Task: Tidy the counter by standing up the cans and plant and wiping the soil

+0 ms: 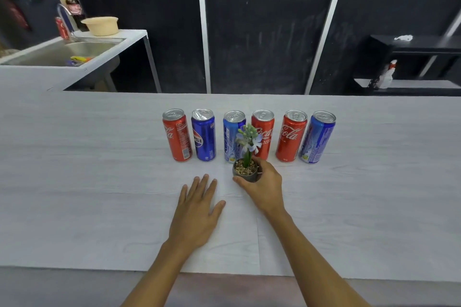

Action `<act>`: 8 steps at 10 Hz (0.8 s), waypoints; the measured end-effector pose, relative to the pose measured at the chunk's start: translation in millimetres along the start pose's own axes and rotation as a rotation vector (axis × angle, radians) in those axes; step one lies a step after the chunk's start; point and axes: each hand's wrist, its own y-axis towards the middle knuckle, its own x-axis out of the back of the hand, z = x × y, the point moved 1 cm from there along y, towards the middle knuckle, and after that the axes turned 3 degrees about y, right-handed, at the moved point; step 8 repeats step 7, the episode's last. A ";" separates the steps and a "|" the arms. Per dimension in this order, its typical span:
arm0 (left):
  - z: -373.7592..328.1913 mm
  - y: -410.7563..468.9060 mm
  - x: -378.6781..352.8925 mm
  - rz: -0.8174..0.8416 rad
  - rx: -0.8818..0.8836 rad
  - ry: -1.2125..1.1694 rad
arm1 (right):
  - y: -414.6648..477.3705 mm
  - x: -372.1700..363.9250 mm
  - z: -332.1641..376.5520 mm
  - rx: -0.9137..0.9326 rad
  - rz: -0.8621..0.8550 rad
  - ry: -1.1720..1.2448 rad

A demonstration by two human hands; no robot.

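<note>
Right hand (264,183) clamped round the plant pot (245,174); left hand (198,203) flat and open on the counter (99,182).

Pot upright, pebbles on top, flower stem standing, just in front of the middle of the can row (249,136). All six cans upright, side by side. No spilled soil visible on the pale surface, and no cloth in view. Judged step: setting the plant down, near the end. Next move calls for a gentle release without tipping the pot, then checking for soil.
</note>
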 end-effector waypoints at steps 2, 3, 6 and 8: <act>-1.5 -0.3 1.4 -0.006 0.004 -0.012 | -0.6 0.8 0.3 -0.016 -0.009 -0.005; -1.2 0.5 1.0 -0.005 0.006 -0.010 | -0.8 1.0 1.4 -0.022 0.000 -0.005; -0.9 0.2 2.2 0.000 0.008 -0.026 | -3.5 5.8 2.6 -0.039 -0.012 0.016; -0.6 1.5 5.4 -0.026 0.006 -0.066 | -16.0 10.8 1.2 -0.035 -0.029 0.008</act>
